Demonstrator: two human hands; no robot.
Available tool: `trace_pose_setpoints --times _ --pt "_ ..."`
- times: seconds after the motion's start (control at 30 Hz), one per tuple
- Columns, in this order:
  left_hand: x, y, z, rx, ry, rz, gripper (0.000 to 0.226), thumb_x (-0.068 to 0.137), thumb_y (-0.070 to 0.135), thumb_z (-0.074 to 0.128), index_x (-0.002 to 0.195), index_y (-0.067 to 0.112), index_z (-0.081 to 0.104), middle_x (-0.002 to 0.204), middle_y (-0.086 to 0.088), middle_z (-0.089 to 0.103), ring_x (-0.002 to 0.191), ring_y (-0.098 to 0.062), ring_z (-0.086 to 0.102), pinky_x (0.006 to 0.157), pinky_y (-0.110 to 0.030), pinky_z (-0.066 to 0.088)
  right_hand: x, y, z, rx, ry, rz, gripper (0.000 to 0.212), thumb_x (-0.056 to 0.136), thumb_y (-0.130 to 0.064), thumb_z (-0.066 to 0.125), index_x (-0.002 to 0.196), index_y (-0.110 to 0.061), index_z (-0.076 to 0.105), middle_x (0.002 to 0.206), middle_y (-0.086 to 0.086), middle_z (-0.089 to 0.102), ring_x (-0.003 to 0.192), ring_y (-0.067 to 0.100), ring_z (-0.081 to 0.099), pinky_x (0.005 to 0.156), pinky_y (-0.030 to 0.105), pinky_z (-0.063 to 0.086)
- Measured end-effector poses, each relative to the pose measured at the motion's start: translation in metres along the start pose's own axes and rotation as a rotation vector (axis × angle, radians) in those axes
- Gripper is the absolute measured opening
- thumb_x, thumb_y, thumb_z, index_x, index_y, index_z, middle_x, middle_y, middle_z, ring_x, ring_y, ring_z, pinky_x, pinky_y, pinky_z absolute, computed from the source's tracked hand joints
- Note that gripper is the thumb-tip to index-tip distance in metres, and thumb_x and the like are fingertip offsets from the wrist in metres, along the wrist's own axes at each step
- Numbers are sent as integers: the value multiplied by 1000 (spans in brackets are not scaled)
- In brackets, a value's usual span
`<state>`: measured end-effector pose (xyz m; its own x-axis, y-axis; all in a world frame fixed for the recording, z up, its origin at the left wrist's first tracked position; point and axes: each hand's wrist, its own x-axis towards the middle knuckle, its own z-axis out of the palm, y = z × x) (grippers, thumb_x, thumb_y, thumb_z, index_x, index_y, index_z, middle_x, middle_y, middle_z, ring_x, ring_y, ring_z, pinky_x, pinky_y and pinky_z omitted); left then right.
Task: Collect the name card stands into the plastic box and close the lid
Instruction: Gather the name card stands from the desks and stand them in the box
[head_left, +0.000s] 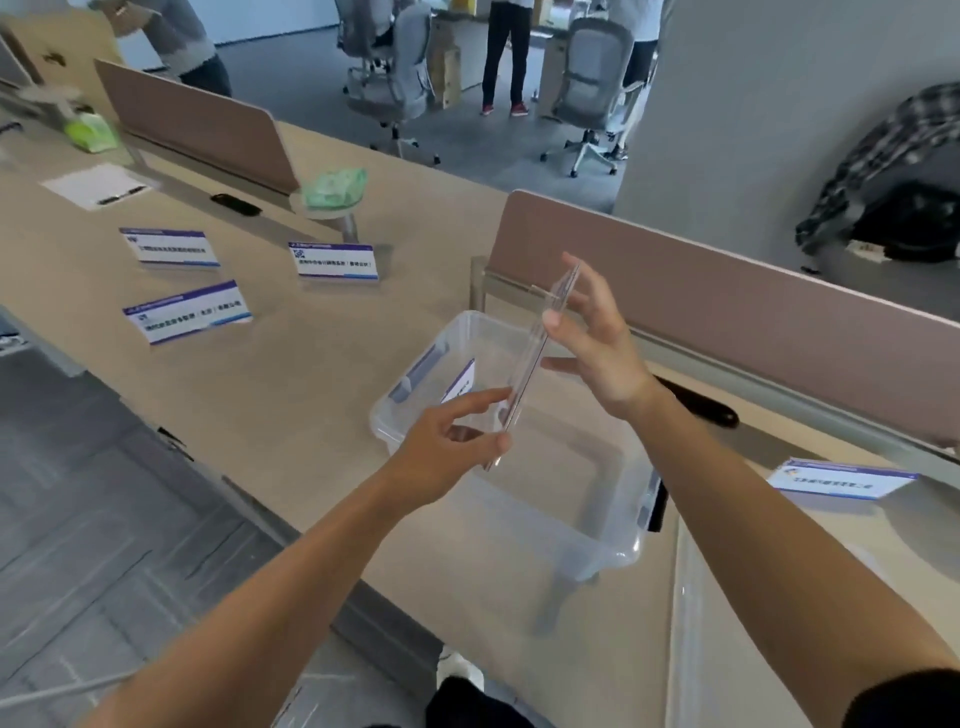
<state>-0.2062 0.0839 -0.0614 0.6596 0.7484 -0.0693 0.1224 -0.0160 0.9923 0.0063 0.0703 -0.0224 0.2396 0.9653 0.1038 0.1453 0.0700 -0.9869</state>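
Name card stand (535, 358), clear and edge-on, hangs tilted right above the plastic box (470, 318), its long axis rising from the near end pinched by left hand (441, 452) to the far end held by right hand (597, 343); likely just lower it in.

**Clear plastic over a matt desk**

The name card stand (535, 358), held edge-on, is clear, glossy plastic, smooth with bright edges. The plastic box (382, 423) beneath is translucent, slightly frosted plastic; its clasp (422, 370) is opaque grey-blue. On the desk (291, 384), another stand (188, 310) holds white-and-blue printed paper. The desk looks like pale, matt wood laminate. The divider (727, 317) looks matt, brownish, cloth-like. The floor (104, 519) is grey and carpet-textured.
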Motion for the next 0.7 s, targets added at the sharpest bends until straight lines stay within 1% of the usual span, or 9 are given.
trace_pose_setpoints --times 0.13,0.23,0.27,0.33,0.4,0.5,0.6,0.63,0.7 --pt "48 -2 -45 46 -23 -46 39 83 23 76 107 50 63 130 -2 58 84 -2 68 71 -14 52 44 20 21 36 49 24 78 80 -38 77 137 -64 30 155 0 29 134 32 46 98 53 52" --pt "79 -13 -72 23 -100 -103 43 71 43 76 113 47 68 131 -4 59 103 -16 67 77 -25 55 70 25 37 22 89 64 80 84 -38 75 135 -70 22 156 -7 23 139 26 39 102 52 49" --pt "88 -18 -79 -10 -128 -129 47 67 48 74 114 46 68 129 -5 59 107 -20 65 79 -28 55 79 29 42 30 115 92 80 87 -36 73 137 -68 20 155 -9 23 134 18 44 100 49 49" --pt "103 -27 -91 -71 -191 -166 40 68 49 72 109 51 68 120 -3 61 102 -17 63 79 -28 53 91 38 52 74 205 165 81 86 -36 74 142 -60 21 153 -8 26 121 7 50 99 49 49" --pt "119 -34 -107 -102 -264 -182 24 82 40 69 99 57 66 100 1 61 87 -12 59 78 -29 52 101 45 65 78 313 260 87 76 -48 80 143 -57 24 153 -3 26 127 20 48 100 57 48" --pt "132 -44 -120 -131 -358 -204 25 95 24 61 105 47 63 89 -5 54 79 -17 53 77 -31 49 102 50 79 95 414 422 100 67 -60 80 146 -56 19 158 1 22 132 37 42 97 61 48" --pt "139 -52 -127 -91 -493 -184 33 87 43 67 117 54 58 105 -1 57 80 -10 64 88 -28 52 99 48 87 213 431 533 87 72 -55 74 145 -54 27 152 -1 34 122 40 51 91 54 52" --pt "142 -55 -129 -22 -547 -184 42 81 56 66 121 60 53 114 1 56 92 -7 66 96 -32 50 98 48 87 225 430 552 82 72 -54 74 142 -53 32 151 1 38 119 42 53 89 54 53" --pt "148 -56 -133 175 -673 -141 62 75 77 56 133 61 39 132 5 54 120 -8 56 105 -34 41 92 53 84 219 470 585 80 70 -55 77 140 -50 39 150 7 41 118 46 54 89 58 53"
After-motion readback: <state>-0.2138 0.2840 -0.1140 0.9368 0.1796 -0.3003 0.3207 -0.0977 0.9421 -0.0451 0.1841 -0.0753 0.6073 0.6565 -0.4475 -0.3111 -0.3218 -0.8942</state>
